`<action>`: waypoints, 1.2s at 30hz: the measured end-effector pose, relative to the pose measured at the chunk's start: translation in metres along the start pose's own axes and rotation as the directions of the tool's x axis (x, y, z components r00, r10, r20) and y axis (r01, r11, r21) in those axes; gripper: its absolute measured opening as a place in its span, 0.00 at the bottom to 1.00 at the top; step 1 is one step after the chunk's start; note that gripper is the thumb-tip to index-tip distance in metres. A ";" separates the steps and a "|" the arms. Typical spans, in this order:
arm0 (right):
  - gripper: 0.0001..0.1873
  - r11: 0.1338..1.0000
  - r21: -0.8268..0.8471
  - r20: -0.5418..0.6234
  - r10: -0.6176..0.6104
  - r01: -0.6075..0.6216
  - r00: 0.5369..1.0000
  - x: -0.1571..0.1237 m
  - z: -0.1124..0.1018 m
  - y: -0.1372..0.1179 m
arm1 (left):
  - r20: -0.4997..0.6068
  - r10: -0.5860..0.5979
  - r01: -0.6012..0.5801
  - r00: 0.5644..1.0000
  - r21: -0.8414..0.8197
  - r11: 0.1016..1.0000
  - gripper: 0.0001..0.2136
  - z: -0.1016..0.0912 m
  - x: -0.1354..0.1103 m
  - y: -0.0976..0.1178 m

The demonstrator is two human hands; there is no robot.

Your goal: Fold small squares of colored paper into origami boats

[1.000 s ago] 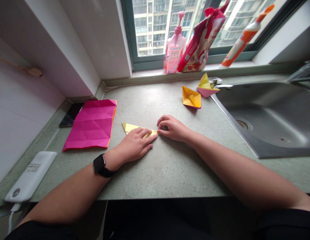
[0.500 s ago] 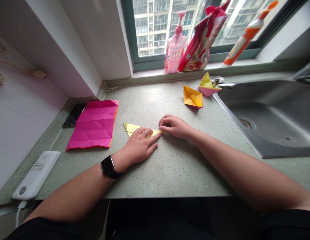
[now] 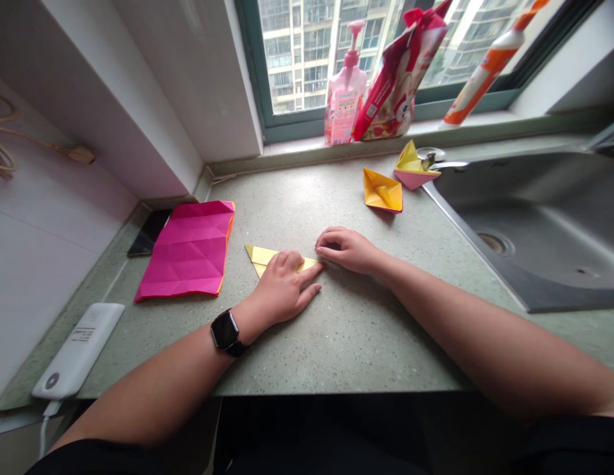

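A strip of pale yellow paper (image 3: 262, 256), folded to a pointed shape, lies flat on the counter. My left hand (image 3: 284, 284), with a black watch on its wrist, presses down on it. Its index finger stretches along the paper toward the right tip, the thumb is held apart, and the other fingers are bent. My right hand (image 3: 346, 249) rests on its side at that right tip, fingers curled and the thumb drawn in toward them. Whether anything is pinched there is hidden. The left hand covers the paper's middle.
Creased magenta paper (image 3: 188, 251) lies left, partly over a dark phone (image 3: 147, 232). A white power bank (image 3: 79, 349) is nearer. Behind right are an orange paper boat (image 3: 382, 191) and a yellow-pink one (image 3: 416, 168), beside the sink (image 3: 535, 224). A pump bottle (image 3: 345, 99) stands on the sill.
My left index finger has straightened and reaches slightly farther right along the paper, and the left wrist has shifted a little right. My right hand stays almost still.
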State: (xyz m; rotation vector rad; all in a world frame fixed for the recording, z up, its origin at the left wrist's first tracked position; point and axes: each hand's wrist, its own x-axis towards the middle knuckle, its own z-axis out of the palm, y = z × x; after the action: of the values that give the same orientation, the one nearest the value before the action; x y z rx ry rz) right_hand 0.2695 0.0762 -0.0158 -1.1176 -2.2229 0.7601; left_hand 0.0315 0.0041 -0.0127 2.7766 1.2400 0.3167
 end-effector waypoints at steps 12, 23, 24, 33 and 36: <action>0.06 0.999 -0.020 0.001 -0.044 0.044 0.999 -0.004 0.000 -0.002 | -0.033 0.078 -0.083 0.996 -0.164 0.983 0.24 -0.011 -0.010 -0.021; 0.05 0.993 -0.111 -0.005 -0.051 0.050 0.999 -0.009 0.007 -0.004 | 0.003 0.154 -0.153 0.988 -0.112 0.982 0.19 -0.018 -0.013 -0.022; 0.05 0.993 -0.111 -0.003 -0.050 0.049 0.999 -0.010 0.007 -0.004 | 0.006 0.149 -0.148 0.989 -0.087 0.985 0.20 -0.017 -0.013 -0.021; 0.05 0.993 -0.110 0.002 -0.041 0.041 0.999 -0.011 0.007 -0.003 | 0.045 0.119 -0.117 0.992 -0.045 0.992 0.13 -0.027 -0.013 -0.017; 0.05 0.993 -0.109 0.008 -0.043 0.043 0.999 -0.010 0.007 -0.003 | 0.056 0.107 -0.104 0.993 -0.054 0.993 0.11 -0.031 -0.015 -0.020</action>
State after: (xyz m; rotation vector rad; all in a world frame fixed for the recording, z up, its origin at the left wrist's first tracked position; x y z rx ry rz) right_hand 0.2688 0.0643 -0.0206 -1.1161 -2.3096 0.6311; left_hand 0.0001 0.0060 0.0116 2.7917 1.0598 0.2677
